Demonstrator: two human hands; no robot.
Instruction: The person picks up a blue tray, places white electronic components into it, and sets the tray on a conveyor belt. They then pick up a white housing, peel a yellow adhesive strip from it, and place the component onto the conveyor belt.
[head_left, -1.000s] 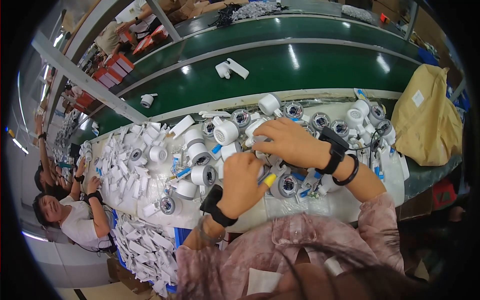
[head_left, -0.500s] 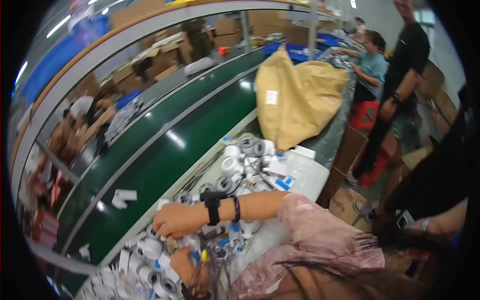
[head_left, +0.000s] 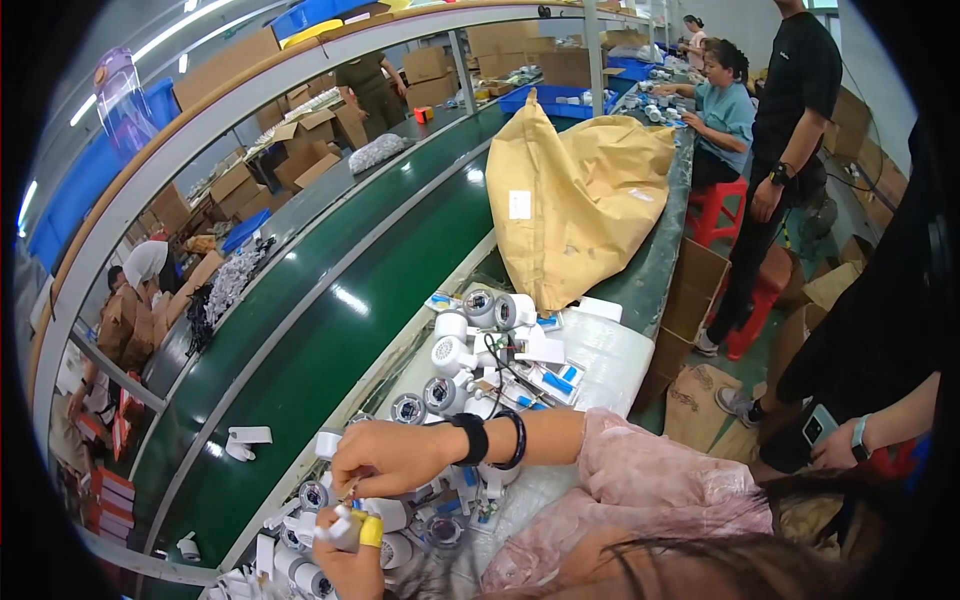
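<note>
My right hand [head_left: 395, 455], with a dark band and a bracelet on its wrist, reaches in from the right over the piled parts. Its fingers are pinched on something thin that I cannot make out. Close below it, my left hand [head_left: 352, 572] grips a small white plastic part [head_left: 343, 527]; a yellow covering [head_left: 371, 530] shows on one finger. Under and around both hands lie white camera housings [head_left: 453, 353] with round grey fronts, loose cables and blue-marked pieces [head_left: 562, 378]. The lower pile is partly hidden by my hands and hair.
A green conveyor belt [head_left: 330, 325] runs along the left, carrying a white part [head_left: 246, 440]. A large yellow bag [head_left: 575, 210] stands beyond the pile, near clear plastic wrap [head_left: 610, 350]. On the right are standing people, a seated person [head_left: 722, 115], red stools [head_left: 765, 300] and cardboard boxes [head_left: 690, 290].
My right hand has lifted off the pile and come close to my left hand. The left hand has moved left and now shows a white part in its grip. The view has shifted slightly.
</note>
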